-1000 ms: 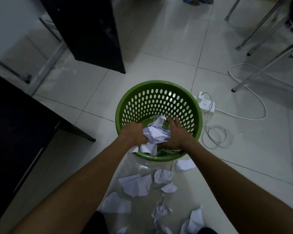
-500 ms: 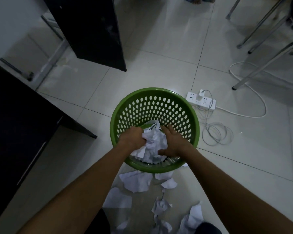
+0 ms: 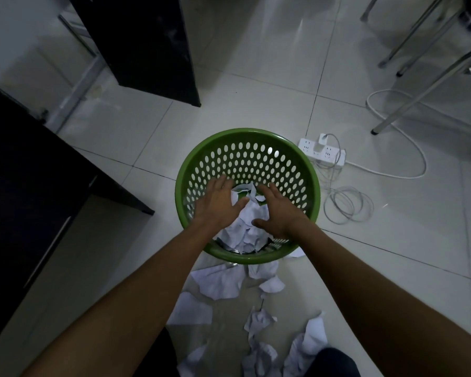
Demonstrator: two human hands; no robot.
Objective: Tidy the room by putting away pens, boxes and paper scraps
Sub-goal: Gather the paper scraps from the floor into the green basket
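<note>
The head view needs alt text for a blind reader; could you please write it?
The left hand and right hand spread open over crumpled paper scraps in a green perforated basket. More scraps lie on the tiled floor nearer the person.

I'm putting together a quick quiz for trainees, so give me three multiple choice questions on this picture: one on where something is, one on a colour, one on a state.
1. Where is the power strip relative to the basket?
A. inside it
B. on top of a dark desk
C. outside it, to its right

2. What colour is the basket?
A. blue
B. green
C. red

3. How are the left hand and right hand held?
A. open above the paper scraps in the basket
B. both gripping a pen
C. clamped on the basket's rim

Answers:
1. C, the white strip lies beyond the right side of the rim.
2. B, the rim and the perforated wall are green.
3. A, the fingers of both hands are straight and spread, and they grip nothing.
</note>
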